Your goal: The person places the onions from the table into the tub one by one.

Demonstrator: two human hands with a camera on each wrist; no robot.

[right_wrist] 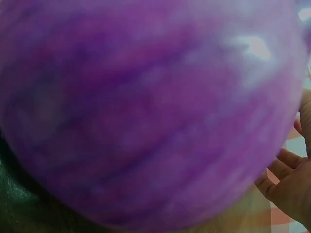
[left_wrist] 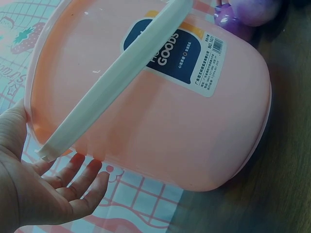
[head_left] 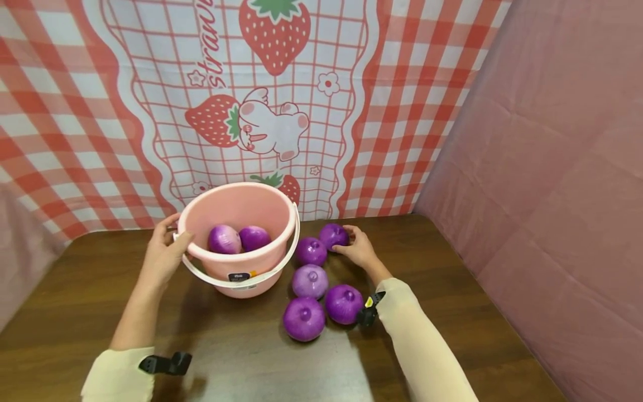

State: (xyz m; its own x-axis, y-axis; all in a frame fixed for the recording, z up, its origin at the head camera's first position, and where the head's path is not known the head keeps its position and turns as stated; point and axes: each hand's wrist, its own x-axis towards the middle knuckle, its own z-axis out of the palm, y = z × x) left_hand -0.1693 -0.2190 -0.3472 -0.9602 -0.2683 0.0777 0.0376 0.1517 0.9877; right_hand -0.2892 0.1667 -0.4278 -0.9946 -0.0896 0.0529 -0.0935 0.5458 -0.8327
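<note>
A pink bucket [head_left: 236, 195] with a white handle [head_left: 266, 275] stands on the table, two purple onions [head_left: 224, 239] inside it. My left hand [head_left: 164, 248] grips its left rim; in the left wrist view the fingers [left_wrist: 90, 194] lie against the outer wall beside the handle's end. To the right of the bucket, my right hand [head_left: 360, 249] holds the farthest purple onion [head_left: 332, 236] between thumb and fingers. In the right wrist view a large, blurred onion [right_wrist: 146, 121] near the camera hides much of that hand [right_wrist: 291, 194].
Several more purple onions [head_left: 304, 319] sit close together between the bucket and my right forearm, one paler onion [head_left: 310, 281] among them. The brown wooden table [head_left: 241, 357] ends at a strawberry-print cloth [head_left: 331, 156] behind, and a pink cloth [head_left: 542, 167] hangs at the right.
</note>
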